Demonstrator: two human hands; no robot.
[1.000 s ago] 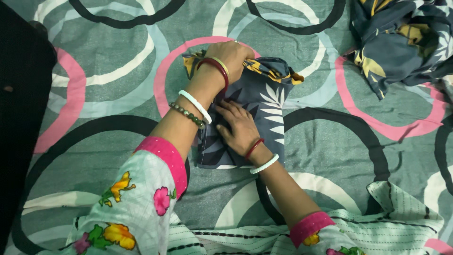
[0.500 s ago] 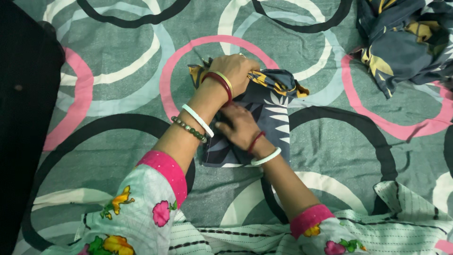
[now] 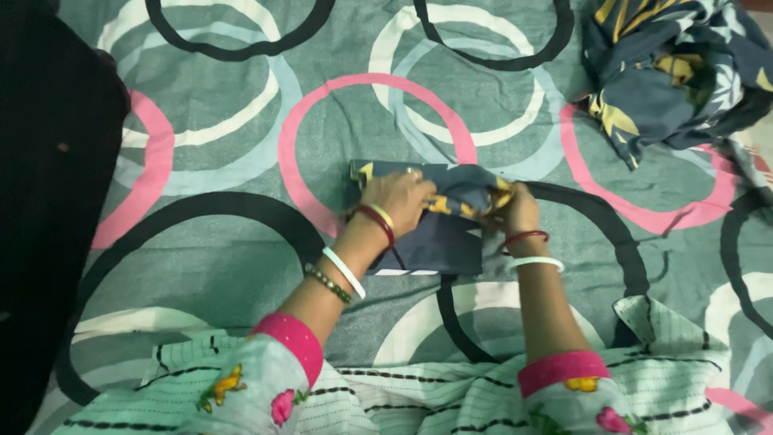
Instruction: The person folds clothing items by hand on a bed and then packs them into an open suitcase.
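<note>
Head view: soft, rumpled folded cloth (image 3: 439,242)

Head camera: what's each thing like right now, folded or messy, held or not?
Dark blue leaf-print cloth: partly folded, flat on bedsheet.
Left hand: gripping its top edge.
Right hand: gripping its bunched right corner.
Second dark blue leaf-print cloth: crumpled, untouched.
Circle-patterned green bedsheet: spread out.
</note>
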